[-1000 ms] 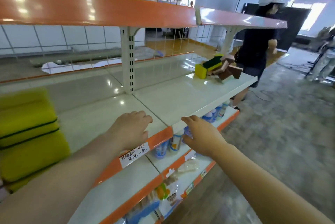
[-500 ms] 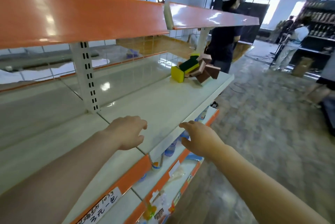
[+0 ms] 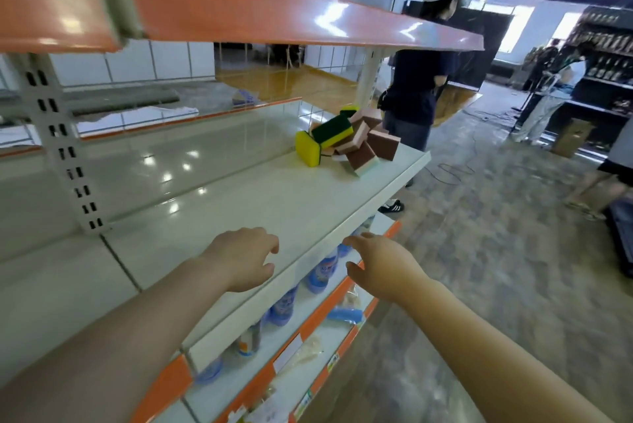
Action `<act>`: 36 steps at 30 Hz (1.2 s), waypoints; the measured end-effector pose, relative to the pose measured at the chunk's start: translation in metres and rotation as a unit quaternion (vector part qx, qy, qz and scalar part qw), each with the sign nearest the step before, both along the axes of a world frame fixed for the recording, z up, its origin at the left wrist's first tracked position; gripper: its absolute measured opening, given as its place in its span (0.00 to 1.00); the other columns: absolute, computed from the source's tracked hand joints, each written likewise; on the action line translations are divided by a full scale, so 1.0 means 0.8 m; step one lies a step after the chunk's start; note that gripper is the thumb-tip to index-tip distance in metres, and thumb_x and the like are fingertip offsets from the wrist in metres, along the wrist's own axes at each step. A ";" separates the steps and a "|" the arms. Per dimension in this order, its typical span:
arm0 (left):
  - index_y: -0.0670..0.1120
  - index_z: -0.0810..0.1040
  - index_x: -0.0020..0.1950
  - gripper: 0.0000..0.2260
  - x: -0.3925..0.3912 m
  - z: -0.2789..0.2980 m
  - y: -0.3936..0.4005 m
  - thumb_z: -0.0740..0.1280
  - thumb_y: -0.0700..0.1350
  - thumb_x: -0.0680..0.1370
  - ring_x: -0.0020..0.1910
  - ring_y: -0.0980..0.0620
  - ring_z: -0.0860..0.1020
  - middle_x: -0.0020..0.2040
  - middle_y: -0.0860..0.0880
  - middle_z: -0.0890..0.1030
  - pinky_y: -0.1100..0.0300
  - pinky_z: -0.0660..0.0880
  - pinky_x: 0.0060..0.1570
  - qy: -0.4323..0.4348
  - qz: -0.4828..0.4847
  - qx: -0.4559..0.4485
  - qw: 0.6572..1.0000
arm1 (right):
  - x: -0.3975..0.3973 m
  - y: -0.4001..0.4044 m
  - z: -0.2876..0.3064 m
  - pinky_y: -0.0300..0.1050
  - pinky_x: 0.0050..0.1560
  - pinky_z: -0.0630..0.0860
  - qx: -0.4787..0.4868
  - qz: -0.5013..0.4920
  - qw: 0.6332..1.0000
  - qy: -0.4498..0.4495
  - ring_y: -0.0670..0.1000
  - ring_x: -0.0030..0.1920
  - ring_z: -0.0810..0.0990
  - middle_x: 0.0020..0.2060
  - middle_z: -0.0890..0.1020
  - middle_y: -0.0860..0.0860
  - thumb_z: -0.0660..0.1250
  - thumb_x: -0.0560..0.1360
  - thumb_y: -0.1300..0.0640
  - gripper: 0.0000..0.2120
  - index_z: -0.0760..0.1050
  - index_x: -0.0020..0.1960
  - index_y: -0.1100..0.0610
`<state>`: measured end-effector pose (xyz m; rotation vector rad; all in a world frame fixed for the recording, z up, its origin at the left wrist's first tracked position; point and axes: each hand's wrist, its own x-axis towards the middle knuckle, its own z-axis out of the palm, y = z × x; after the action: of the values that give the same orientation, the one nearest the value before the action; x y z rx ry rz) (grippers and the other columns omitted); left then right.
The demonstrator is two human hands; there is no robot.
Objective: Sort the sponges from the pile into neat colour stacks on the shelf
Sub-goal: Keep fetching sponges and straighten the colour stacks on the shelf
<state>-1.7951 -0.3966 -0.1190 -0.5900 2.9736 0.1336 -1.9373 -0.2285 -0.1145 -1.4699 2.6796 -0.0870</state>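
- Here, at the left of the head view, the left hand (image 3: 241, 256) is held over the pale shelf (image 3: 274, 203), its grip loosely curled and holding nothing.
- Just to its right, the right hand (image 3: 380, 266) is seen past the shelf's front edge, fingers relaxed and spread, its grip likewise empty.
- Further right and well ahead of both hands, the pile of sponges (image 3: 347, 140) is found near the far end of the same shelf: yellow-and-green pieces (image 3: 334, 129) on its left side, brown-and-pink pieces (image 3: 382, 145) on its right, all tumbled together at odd angles.
- No colour stack is seen on this stretch of shelf, so the reach toward the pile is judged to be the step in hand.
- It is judged that the pile should be approached closely before anything is gripped, since it lies well apart from both hands.
- A loose top sponge is best taken first, by its long sides, so that leaning neighbours are not knocked toward the nearby shelf edge.
- Beyond the shelf end at the right, a person in dark clothing (image 3: 416, 90) is standing; room should be allowed there.
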 end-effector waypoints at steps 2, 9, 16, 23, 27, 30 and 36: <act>0.52 0.67 0.68 0.17 -0.030 0.001 0.007 0.57 0.51 0.80 0.61 0.50 0.71 0.65 0.51 0.70 0.58 0.69 0.56 0.001 0.008 0.001 1.000 | -0.033 0.010 0.005 0.45 0.51 0.74 0.010 0.004 1.000 0.009 0.56 0.57 0.76 0.64 0.73 0.52 0.59 0.78 0.53 0.22 0.64 0.71 0.51; 0.51 0.66 0.69 0.17 -0.131 0.011 0.031 0.56 0.51 0.80 0.63 0.49 0.70 0.66 0.50 0.69 0.58 0.67 0.55 -0.003 0.007 -0.056 0.998 | -0.141 0.032 0.014 0.49 0.57 0.74 0.042 0.002 0.999 0.017 0.55 0.61 0.73 0.64 0.73 0.53 0.58 0.78 0.53 0.22 0.63 0.71 0.52; 0.51 0.66 0.69 0.18 -0.193 0.012 0.025 0.56 0.51 0.80 0.62 0.48 0.70 0.66 0.49 0.69 0.57 0.68 0.54 -0.012 0.022 -0.073 0.997 | -0.204 0.024 0.011 0.49 0.58 0.75 0.034 0.025 0.999 0.009 0.55 0.61 0.74 0.66 0.72 0.53 0.59 0.78 0.53 0.23 0.63 0.72 0.53; 0.48 0.67 0.67 0.16 -0.240 0.005 -0.011 0.56 0.51 0.80 0.62 0.47 0.71 0.64 0.48 0.71 0.55 0.70 0.54 -0.010 0.049 -0.095 0.994 | -0.261 -0.015 0.004 0.47 0.60 0.73 0.012 0.038 0.999 0.001 0.53 0.64 0.72 0.66 0.72 0.51 0.59 0.78 0.53 0.23 0.63 0.72 0.53; 0.48 0.69 0.65 0.16 -0.273 0.006 -0.047 0.57 0.51 0.79 0.61 0.46 0.71 0.63 0.48 0.72 0.56 0.69 0.53 -0.004 0.081 -0.112 0.990 | -0.295 -0.049 0.007 0.49 0.61 0.72 0.020 0.047 0.999 0.010 0.54 0.65 0.71 0.66 0.71 0.51 0.57 0.79 0.51 0.23 0.61 0.73 0.52; 0.48 0.69 0.65 0.16 -0.299 0.012 -0.073 0.57 0.52 0.79 0.61 0.46 0.71 0.63 0.47 0.71 0.56 0.69 0.54 0.004 0.092 -0.127 0.988 | -0.319 -0.076 0.014 0.49 0.60 0.72 0.011 0.063 0.998 0.023 0.54 0.63 0.72 0.65 0.71 0.52 0.58 0.78 0.51 0.23 0.62 0.73 0.53; 0.48 0.67 0.67 0.19 -0.333 0.018 -0.115 0.57 0.54 0.79 0.60 0.46 0.72 0.61 0.47 0.72 0.55 0.69 0.55 0.021 0.120 -0.139 0.983 | -0.356 -0.131 0.026 0.50 0.59 0.73 -0.019 0.088 0.995 0.037 0.55 0.62 0.73 0.65 0.72 0.52 0.61 0.77 0.52 0.24 0.63 0.72 0.54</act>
<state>-2.0614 -0.4888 -0.1050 -0.9877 2.9711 -0.2581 -2.2223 -0.3332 -0.0940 -1.7473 2.6032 -0.0741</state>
